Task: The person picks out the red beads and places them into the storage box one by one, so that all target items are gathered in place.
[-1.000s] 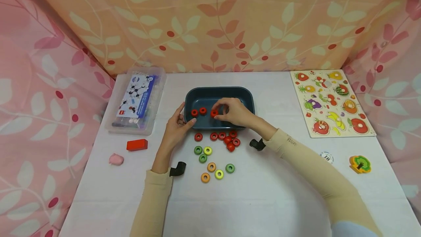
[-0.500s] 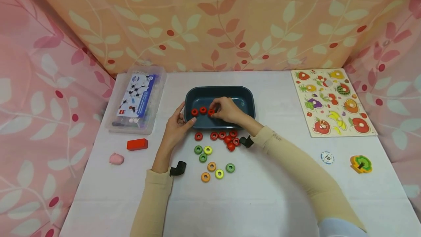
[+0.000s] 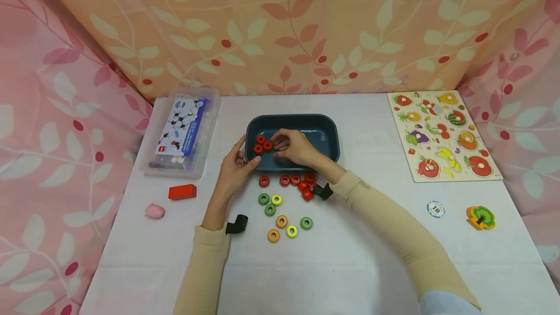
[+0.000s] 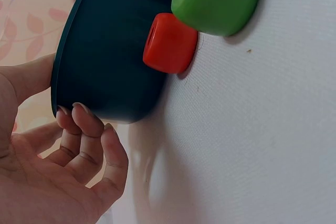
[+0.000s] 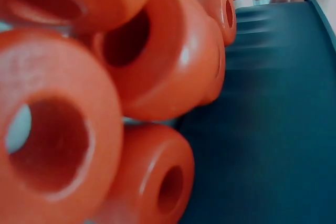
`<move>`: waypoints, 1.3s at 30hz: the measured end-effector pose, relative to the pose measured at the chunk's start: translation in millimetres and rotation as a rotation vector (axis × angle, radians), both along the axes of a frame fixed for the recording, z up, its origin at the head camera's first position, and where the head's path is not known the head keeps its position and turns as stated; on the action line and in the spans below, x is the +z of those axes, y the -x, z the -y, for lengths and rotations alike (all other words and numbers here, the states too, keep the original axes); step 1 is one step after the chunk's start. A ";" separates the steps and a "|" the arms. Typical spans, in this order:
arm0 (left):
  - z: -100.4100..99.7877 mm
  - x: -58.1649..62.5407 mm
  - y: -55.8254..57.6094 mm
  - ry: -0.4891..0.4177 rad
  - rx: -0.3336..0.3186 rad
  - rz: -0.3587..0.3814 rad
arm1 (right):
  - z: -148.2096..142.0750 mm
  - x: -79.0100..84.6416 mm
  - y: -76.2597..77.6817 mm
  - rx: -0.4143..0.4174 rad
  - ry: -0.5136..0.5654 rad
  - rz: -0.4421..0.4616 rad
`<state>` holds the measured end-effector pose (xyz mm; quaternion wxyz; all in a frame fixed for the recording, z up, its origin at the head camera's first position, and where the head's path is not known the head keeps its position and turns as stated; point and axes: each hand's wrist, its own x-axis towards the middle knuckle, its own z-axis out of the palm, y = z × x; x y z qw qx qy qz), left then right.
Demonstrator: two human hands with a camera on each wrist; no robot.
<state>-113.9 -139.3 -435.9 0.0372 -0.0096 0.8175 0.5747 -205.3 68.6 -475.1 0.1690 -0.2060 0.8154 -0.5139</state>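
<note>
In the head view a dark teal tray (image 3: 323, 132) sits near the back of the table. My left hand (image 3: 234, 169) grips its left end, thumb over the rim; the left wrist view shows the fingers (image 4: 86, 124) curled against the outer wall. Three red ring beads (image 3: 268, 146) lie bunched in the tray's left part. Just right of them hovers my right hand (image 3: 297, 148), fingers loosely bent, with no bead visible between them. Outside the tray's front wall lie several more red beads (image 3: 264, 181), large and close in the right wrist view.
Nearer me lie green beads (image 3: 270, 209), yellow beads (image 3: 291, 231) and orange beads (image 3: 273, 235). A clear plastic case (image 3: 181, 132), red block (image 3: 182, 192) and pink pig figure (image 3: 155, 211) are left. Right are a fruit puzzle board (image 3: 444, 137), a chip (image 3: 435, 209) and a tree piece (image 3: 480, 218).
My right hand has slid left inside the tray with a red bead and let it go. The three beads now sit bunched together instead of in a row. My left hand stays put.
</note>
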 end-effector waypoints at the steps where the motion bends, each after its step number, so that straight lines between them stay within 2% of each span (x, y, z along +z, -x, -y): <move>1: 0.0 -0.2 0.1 0.000 -0.001 0.001 | -1.0 0.8 -0.8 0.004 0.005 0.003; 9: 0.3 -1.2 1.0 0.017 0.003 0.017 | -14.2 16.3 -11.7 0.048 -0.021 -0.047; 14: 1.2 -1.9 1.3 0.003 -0.003 0.007 | -19.4 29.1 -19.2 0.116 -0.029 -0.100; 18: 1.9 -2.8 1.3 -0.016 -0.009 -0.001 | -18.7 37.3 -26.1 0.186 0.009 -0.103; 23: 1.5 -4.4 1.2 -0.012 -0.005 0.002 | -14.2 43.3 -35.9 0.280 0.091 -0.065; 28: 0.3 -3.7 0.6 0.011 0.006 -0.010 | -9.0 44.7 -48.3 0.402 0.149 0.058; 35: 0.0 -2.7 0.6 0.007 0.007 -0.004 | -6.0 30.8 -64.4 0.505 0.003 0.148; 39: -0.3 -2.8 1.0 0.002 0.004 -0.003 | -3.9 24.4 -72.1 0.550 -0.091 0.140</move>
